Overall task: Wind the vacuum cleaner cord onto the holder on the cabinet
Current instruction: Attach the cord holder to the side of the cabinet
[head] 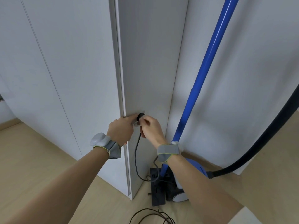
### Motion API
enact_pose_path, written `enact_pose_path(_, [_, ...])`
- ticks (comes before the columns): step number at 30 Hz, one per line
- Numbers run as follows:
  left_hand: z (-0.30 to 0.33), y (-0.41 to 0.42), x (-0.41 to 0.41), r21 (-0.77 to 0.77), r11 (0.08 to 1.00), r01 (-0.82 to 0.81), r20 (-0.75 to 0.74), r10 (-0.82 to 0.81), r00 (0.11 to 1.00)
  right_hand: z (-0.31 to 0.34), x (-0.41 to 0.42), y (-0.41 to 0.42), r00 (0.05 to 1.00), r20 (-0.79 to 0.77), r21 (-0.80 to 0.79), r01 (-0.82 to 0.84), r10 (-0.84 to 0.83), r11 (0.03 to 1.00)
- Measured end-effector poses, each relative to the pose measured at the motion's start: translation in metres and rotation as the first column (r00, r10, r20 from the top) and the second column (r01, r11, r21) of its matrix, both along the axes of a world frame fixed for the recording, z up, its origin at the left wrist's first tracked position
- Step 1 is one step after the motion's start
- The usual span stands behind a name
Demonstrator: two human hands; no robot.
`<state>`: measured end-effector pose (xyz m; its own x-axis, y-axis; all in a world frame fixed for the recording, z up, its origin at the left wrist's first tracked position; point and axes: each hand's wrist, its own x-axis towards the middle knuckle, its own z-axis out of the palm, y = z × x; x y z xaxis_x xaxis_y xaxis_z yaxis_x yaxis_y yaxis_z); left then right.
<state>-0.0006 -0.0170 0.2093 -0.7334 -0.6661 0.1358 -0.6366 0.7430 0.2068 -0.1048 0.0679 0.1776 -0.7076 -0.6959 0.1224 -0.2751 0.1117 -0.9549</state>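
A small black holder [140, 116] on a clear pad is stuck to the side of the white cabinet [145, 62]. My left hand [121, 130] presses against the cabinet edge beside the holder, fingers touching the pad. My right hand [151, 128] is closed on the black cord [136, 156] right at the holder. From my right hand the cord hangs down the cabinet side to the floor, where more of it lies in loose loops [152, 215]. How much cord is wrapped on the holder is hidden by my fingers.
The blue vacuum wand [208, 70] leans against the wall to the right, with the blue and white vacuum body [182, 180] and a dark floor head [157, 188] at its foot. A black hose [258, 139] arcs off right. Wooden floor [40, 159] lies left.
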Motion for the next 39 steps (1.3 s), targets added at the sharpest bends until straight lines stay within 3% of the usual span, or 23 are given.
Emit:
enact_pose_path(7, [-0.002,-0.005,0.004,0.008,0.995,0.099,-0.014,-0.099,0.995,-0.02,0.018,-0.007,0.995,0.069,0.076,-0.082,0.077,0.994])
enact_pose_path(16, [0.0,0.0,0.004,-0.054,0.996,0.065,0.039,-0.063,0.997,-0.034,0.016,-0.003,0.923,0.348,0.04,-0.19,0.165,0.981])
enact_pose_path(29, [-0.002,-0.003,0.001,-0.024,0.999,0.025,0.075,-0.023,0.997,-0.07,-0.008,-0.01,0.872,0.47,-0.007,-0.149,0.135,0.989])
enact_pose_path(33, [-0.001,0.0,0.002,0.014,0.999,0.039,0.05,-0.039,0.998,-0.07,-0.044,0.002,0.816,0.552,-0.016,-0.192,0.169,0.981])
enact_pose_path(39, [0.003,0.005,-0.001,0.129,0.991,0.042,0.049,-0.049,0.998,-0.066,-0.083,0.018,0.656,0.733,-0.082,-0.18,0.182,0.98])
